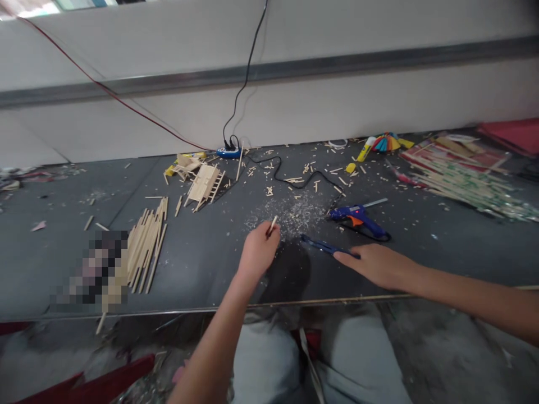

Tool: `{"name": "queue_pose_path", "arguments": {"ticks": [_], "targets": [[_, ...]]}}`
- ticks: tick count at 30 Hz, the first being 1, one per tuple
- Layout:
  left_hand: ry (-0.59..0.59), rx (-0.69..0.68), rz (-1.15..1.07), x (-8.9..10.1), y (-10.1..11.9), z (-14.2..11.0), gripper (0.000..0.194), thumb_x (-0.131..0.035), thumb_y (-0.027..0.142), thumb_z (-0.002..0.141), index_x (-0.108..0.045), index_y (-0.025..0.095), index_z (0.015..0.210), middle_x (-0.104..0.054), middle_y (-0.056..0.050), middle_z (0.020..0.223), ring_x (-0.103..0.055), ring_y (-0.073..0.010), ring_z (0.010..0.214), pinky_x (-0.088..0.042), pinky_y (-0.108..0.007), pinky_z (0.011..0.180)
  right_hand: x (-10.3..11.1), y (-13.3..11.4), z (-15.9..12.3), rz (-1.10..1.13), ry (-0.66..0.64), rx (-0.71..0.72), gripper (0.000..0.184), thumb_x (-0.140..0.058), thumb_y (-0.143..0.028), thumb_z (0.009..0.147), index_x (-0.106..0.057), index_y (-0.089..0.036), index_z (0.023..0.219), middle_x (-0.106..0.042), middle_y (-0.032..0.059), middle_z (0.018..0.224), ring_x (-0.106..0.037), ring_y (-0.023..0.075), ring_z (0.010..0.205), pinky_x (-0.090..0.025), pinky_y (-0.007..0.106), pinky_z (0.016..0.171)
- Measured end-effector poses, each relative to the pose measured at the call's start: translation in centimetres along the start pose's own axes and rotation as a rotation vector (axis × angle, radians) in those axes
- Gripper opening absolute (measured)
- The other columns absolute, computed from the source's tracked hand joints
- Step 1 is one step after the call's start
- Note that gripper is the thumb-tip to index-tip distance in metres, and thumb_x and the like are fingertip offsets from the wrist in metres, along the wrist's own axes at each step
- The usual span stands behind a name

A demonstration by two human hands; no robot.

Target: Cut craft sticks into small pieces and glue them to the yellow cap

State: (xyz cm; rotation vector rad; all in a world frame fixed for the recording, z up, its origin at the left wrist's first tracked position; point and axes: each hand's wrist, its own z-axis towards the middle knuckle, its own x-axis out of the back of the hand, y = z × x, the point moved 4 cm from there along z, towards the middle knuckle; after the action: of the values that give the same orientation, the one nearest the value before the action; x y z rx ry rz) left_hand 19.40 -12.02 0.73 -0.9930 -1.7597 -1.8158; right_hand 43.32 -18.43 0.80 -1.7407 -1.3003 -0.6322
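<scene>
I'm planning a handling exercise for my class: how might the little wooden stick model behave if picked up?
The stick model is probably light, being built of slender wood. Its flat panel suggests stiffness rather than floppiness. The thin rungs along one side might snap if pinched.

A short, thin stick (273, 223) of pale wood is pinched in the person's left hand (261, 247), at the middle of the scene. Only its upper end shows, sticking out past the fingers and slanting up and slightly to the right; the rest is hidden inside the hand.

To its right, a slim, dark blue tool (322, 246) is held in the right hand (374, 264), with the thumb lying along its near end. Long and narrow, it slants over the bench (202, 264), its far tip pointing left and a little away from the person. The tip is near the left hand, apart from the stick. Whether the tool's tip is parted is too blurred to tell.
</scene>
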Motion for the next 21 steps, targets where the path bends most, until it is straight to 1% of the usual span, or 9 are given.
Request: {"name": "queue_pose_path", "arguments": {"ticks": [2,4,7,10,14,17,21], "targets": [[-0.036,-0.044,0.078,-0.5,0.8,3.2,0.026,-0.041,0.031,0.085,-0.063,0.017,0.081,-0.06,-0.003,0.069,-0.051,-0.0136,0.061,-0.032,-0.022,0.056,0.0,0.8,-0.5,0.032,0.005,-0.02,0.071,-0.024,-0.073,0.081,-0.069,-0.018,0.079,-0.07,0.013,0.078,-0.066,0.0288,0.078,-0.044,0.033,0.066],[-0.072,-0.073,0.125,-1.7,1.5,5.7,0.02,-0.047,0.028,0.082,-0.065,0.018,0.083,-0.064,-0.005,0.076,-0.054,-0.0157,0.066,-0.033,-0.023,0.058,0.0,1.4,-1.0,0.05,0.006,-0.032,0.069,-0.025,-0.072,0.081,-0.069,-0.019,0.077,-0.07,0.0121,0.076,-0.066,0.0282,0.075,-0.044,0.033,0.065],[-0.115,-0.102,0.186,-3.5,2.1,7.7,0.017,-0.053,0.026,0.078,-0.067,0.019,0.084,-0.066,-0.008,0.086,-0.057,-0.019,0.074,-0.036,-0.025,0.062,-0.2,2.2,-2.0,0.057,0.017,-0.054,0.069,-0.024,-0.072,0.081,-0.068,-0.019,0.075,-0.069,0.0112,0.073,-0.065,0.0278,0.073,-0.044,0.032,0.064],[-0.133,-0.121,0.232,-4.4,2.2,8.2,0.018,-0.051,0.026,0.079,-0.067,0.019,0.082,-0.066,-0.009,0.086,-0.058,-0.0197,0.075,-0.037,-0.026,0.064,-0.3,2.8,-2.8,0.078,0.021,-0.062,0.07,-0.023,-0.072,0.081,-0.068,-0.019,0.077,-0.068,0.0114,0.072,-0.065,0.0276,0.071,-0.044,0.033,0.064],[-0.119,-0.138,0.255,-4.4,2.4,8.1,0.022,-0.046,0.027,0.082,-0.066,0.018,0.081,-0.065,-0.009,0.083,-0.057,-0.0181,0.071,-0.036,-0.025,0.063,-0.4,3.4,-3.4,0.099,0.022,-0.067,0.07,-0.023,-0.073,0.081,-0.068,-0.019,0.08,-0.068,0.0119,0.072,-0.064,0.0278,0.071,-0.043,0.034,0.065],[-0.096,-0.133,0.251,-3.6,2.4,7.8,0.025,-0.043,0.028,0.083,-0.065,0.018,0.082,-0.064,-0.008,0.078,-0.054,-0.0168,0.066,-0.034,-0.024,0.061,-0.5,3.5,-3.5,0.108,0.017,-0.061,0.071,-0.021,-0.073,0.081,-0.067,-0.019,0.078,-0.068,0.0118,0.073,-0.064,0.0276,0.072,-0.043,0.034,0.066],[-0.096,-0.109,0.245,-1.5,1.4,6.2,0.026,-0.044,0.031,0.082,-0.064,0.016,0.078,-0.062,-0.005,0.068,-0.049,-0.0144,0.06,-0.03,-0.023,0.056,-0.8,2.9,-3.2,0.123,0.007,-0.035,0.07,-0.021,-0.073,0.081,-0.066,-0.019,0.075,-0.068,0.0107,0.073,-0.063,0.0263,0.069,-0.042,0.033,0.062]]}}
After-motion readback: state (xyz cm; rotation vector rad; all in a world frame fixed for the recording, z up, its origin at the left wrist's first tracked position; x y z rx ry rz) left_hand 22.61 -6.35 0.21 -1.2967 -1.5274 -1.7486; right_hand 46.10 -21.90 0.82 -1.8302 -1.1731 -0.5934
